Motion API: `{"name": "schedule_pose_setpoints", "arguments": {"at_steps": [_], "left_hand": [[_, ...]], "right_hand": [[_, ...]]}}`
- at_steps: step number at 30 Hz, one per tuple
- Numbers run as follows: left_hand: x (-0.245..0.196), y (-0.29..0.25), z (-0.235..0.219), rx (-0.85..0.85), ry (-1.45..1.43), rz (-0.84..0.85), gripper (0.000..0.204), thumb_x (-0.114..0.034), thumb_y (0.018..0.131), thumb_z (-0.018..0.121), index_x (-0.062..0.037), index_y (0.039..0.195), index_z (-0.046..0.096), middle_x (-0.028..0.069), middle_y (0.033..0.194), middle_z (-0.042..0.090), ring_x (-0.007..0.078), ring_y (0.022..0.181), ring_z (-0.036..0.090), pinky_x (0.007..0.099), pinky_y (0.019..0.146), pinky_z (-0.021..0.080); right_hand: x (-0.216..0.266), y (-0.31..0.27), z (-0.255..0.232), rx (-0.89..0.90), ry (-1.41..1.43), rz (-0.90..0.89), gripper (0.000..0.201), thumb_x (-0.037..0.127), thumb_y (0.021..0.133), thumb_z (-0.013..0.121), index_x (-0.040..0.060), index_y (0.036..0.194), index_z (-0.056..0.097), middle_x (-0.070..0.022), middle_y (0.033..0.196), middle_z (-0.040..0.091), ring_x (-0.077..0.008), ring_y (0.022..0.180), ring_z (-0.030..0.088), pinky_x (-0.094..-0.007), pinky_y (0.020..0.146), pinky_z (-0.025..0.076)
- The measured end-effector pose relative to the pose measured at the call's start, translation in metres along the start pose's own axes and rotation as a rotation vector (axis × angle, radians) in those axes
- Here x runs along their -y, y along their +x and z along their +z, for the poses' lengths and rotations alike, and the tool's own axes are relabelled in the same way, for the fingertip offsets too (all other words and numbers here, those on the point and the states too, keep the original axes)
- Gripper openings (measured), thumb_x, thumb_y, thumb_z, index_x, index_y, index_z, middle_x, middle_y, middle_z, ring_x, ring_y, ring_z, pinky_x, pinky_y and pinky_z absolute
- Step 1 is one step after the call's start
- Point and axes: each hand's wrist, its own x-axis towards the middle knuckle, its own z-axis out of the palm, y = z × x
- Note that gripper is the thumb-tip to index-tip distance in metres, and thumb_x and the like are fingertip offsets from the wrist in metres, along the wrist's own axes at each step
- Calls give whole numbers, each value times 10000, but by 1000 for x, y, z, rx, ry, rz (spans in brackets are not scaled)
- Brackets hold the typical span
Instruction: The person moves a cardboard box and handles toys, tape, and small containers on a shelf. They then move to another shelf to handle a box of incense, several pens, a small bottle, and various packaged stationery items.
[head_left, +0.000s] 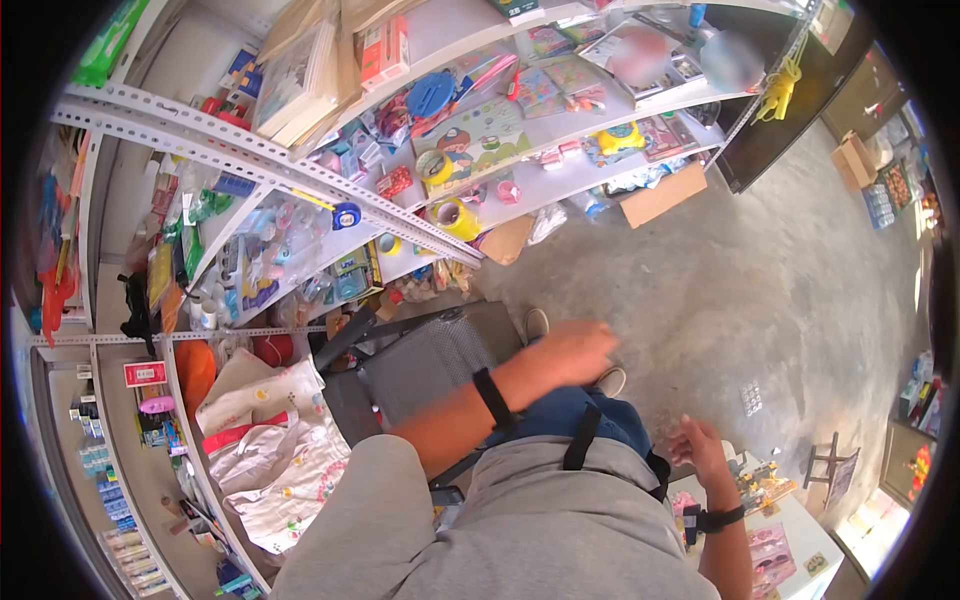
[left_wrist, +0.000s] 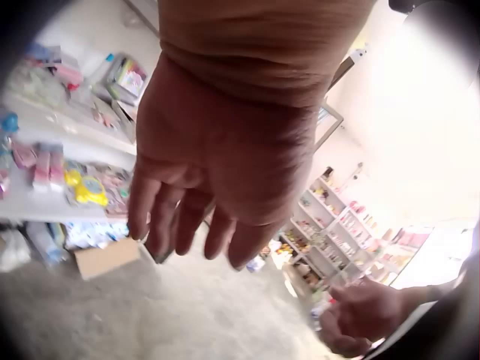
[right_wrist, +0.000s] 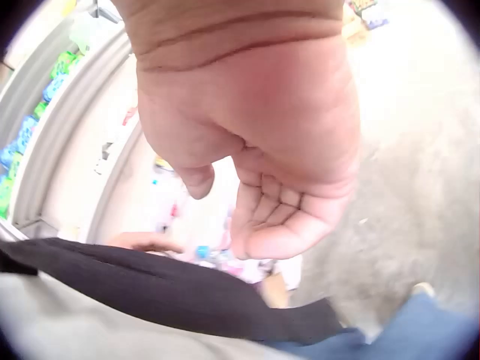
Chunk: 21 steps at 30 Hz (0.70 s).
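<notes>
My left hand, blurred in the head view, reaches forward over my legs and holds nothing. Its palm and loosely straight fingers show in the left wrist view, with floor and shelving behind. Down by my right hip, my right hand hangs with fingers loosely bent; the right wrist view shows nothing in its grasp. A grey mesh chair stands beside my left forearm. On the white shelf frame sits a blue tape measure with some yellow tape pulled out.
White metal shelves packed with goods run along the front and left. Printed cloths lie at lower left. A cardboard flap juts out by the bottom shelf. At my right stands a white table; concrete floor stretches ahead.
</notes>
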Motion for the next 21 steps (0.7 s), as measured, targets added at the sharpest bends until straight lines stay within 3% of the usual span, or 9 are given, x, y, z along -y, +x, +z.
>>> {"name": "schedule_pose_setpoints", "arguments": {"at_steps": [1, 3, 5, 7, 10, 13, 14, 17, 21], "left_hand": [[21, 2, -13, 79, 125, -73, 246, -243, 929, 631, -81, 1095, 712, 158, 1155, 687, 361, 1109, 641, 450, 905, 532], [61, -5, -22, -108, -45, -156, 249, -256, 933, 637, -81, 1091, 715, 162, 1094, 705, 360, 1057, 664, 449, 881, 539], [68, -12, -66, -189, -89, -285, 233, -250, 930, 646, -83, 1078, 714, 165, 1026, 718, 372, 988, 681, 457, 847, 544], [116, -10, -82, -370, -48, -291, 223, -255, 938, 642, -91, 1069, 719, 165, 983, 725, 365, 935, 695, 446, 815, 547], [185, 3, -131, -531, -15, -398, 237, -264, 951, 628, -89, 1077, 724, 161, 1006, 731, 328, 933, 708, 411, 802, 543], [270, 37, -185, -687, -82, -533, 255, -295, 922, 589, -120, 1013, 750, 187, 969, 737, 391, 956, 700, 472, 831, 545], [292, 49, -202, -734, -9, -548, 254, -288, 921, 584, -118, 1003, 753, 186, 967, 738, 390, 958, 700, 472, 837, 545], [350, 79, -248, -865, 130, -628, 257, -286, 910, 582, -118, 993, 757, 192, 967, 736, 394, 952, 698, 476, 851, 543], [433, 119, -292, -833, 279, -679, 290, -343, 906, 625, -120, 1036, 757, 179, 1041, 744, 378, 1024, 704, 461, 897, 542]], "right_hand": [[-24, 6, -15, -151, -60, -1, 444, 410, 980, 636, -20, 889, 694, -138, 749, 698, -193, 672, 689, -341, 611, 552], [-133, 44, -76, -433, -525, -162, 426, 376, 912, 697, -44, 840, 684, -169, 736, 710, -233, 643, 692, -374, 619, 562], [-223, 49, -135, -332, -1097, -506, 284, 245, 948, 645, -11, 828, 629, -108, 661, 654, -217, 595, 687, -349, 505, 540], [-272, 35, -162, -164, -870, -243, 207, 175, 909, 629, -16, 828, 628, -136, 653, 660, -249, 552, 688, -373, 471, 543], [-233, -5, -123, -413, -266, 366, 204, 175, 902, 631, -19, 839, 633, -158, 671, 667, -252, 515, 670, -386, 444, 540], [-216, -9, -95, -478, -227, 315, 230, 202, 912, 630, -22, 862, 641, -164, 677, 668, -246, 496, 653, -387, 435, 541], [-207, -8, -83, -453, -98, 264, 234, 218, 922, 644, -13, 881, 642, -140, 683, 666, -229, 510, 648, -357, 452, 542], [-135, -1, -22, -430, 154, 269, 217, 222, 928, 650, 6, 912, 648, -120, 723, 677, -211, 553, 658, -330, 494, 555], [-105, 12, 37, -399, 191, 344, 188, 215, 947, 641, 27, 946, 656, -100, 768, 681, -187, 602, 667, -311, 536, 559]]}}
